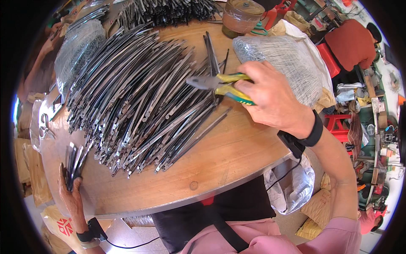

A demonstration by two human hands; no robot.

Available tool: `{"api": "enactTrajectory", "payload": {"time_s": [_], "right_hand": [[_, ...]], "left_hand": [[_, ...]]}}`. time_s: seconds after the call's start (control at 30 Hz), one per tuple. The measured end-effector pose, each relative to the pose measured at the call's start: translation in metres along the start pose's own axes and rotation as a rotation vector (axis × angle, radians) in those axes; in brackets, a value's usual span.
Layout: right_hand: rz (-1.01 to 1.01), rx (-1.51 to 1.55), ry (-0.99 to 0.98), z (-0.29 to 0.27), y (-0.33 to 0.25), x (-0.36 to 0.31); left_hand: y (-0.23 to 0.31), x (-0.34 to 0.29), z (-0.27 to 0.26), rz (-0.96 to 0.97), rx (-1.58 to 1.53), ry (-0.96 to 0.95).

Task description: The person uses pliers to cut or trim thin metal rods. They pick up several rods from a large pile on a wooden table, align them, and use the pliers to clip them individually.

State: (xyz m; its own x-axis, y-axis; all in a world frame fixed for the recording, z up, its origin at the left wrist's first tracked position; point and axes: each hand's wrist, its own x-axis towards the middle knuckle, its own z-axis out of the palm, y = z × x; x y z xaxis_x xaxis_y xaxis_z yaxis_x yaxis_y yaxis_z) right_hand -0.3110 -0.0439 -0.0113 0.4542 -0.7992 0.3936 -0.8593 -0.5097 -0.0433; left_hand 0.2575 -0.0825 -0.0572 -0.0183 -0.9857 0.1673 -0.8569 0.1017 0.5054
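Observation:
My right hand [272,95] is closed round the yellow and green handles of a pair of pliers [204,82]. The grey jaws point left, over the right side of a large pile of dark, thin metal strips [131,93]; I cannot tell whether they touch any. At the table's near left edge, my left hand [71,197] grips a small bundle of flat metal strips [76,158], which stick up from the fingers. A few separate strips [211,55] lie behind the pliers.
Clear plastic bags of thin wire pieces [283,63] and metal bits [80,53] flank the pile. Scissors [45,127] lie at the left. A wrapped tub [241,19] and another strip pile [169,10] stand farther back. Red stools [337,128] and a person [351,44] are at the right.

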Motion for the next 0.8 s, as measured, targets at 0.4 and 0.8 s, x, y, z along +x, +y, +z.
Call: {"api": "enactTrajectory", "payload": {"time_s": [0.4, 0.8], "right_hand": [[-0.009, -0.005, 0.096, -0.012, -0.004, 0.006], [0.432, 1.249, 0.412, -0.063, -0.111, -0.034]], "left_hand": [[0.062, -0.034, -0.002, 0.147, 0.280, 0.066], [0.327, -0.080, 0.095, 0.314, -0.997, -0.591]]}}
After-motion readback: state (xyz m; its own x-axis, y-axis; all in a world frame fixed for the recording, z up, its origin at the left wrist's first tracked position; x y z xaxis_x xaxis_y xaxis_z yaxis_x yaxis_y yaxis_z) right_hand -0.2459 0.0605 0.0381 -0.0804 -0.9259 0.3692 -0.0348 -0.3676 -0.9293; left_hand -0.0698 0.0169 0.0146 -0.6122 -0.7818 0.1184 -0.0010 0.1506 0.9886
